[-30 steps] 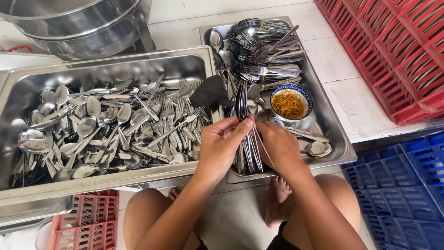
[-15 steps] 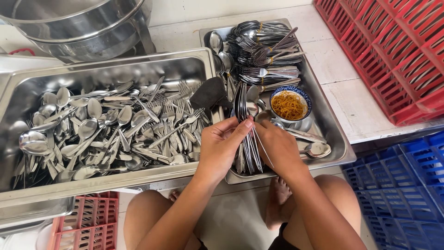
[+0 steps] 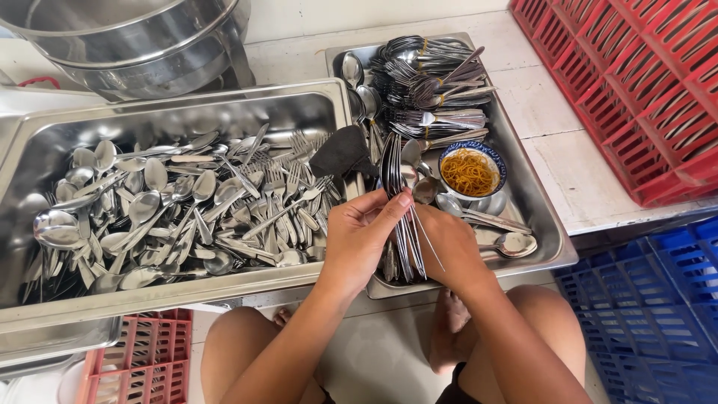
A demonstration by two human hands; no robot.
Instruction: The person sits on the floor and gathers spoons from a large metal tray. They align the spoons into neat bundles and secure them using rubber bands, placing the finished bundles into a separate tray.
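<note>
Spoon bundle [image 3: 402,217] handles behind fingers [image 3: 374,213]

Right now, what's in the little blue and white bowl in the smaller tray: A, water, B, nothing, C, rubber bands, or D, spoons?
C: the bowl holds a tangle of yellow-orange rubber bands, and it sits in the smaller tray beside the bundled forks.

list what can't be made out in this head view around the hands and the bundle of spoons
- Lower handles of the steel spoon bundle: covered by the left hand and right hand.
- Right hand's fingertips: behind the bundle.
- Large steel tray of loose cutlery: cut off at the left edge.
- Small patterned bowl of yellow rubber bands: count too fine.
</note>
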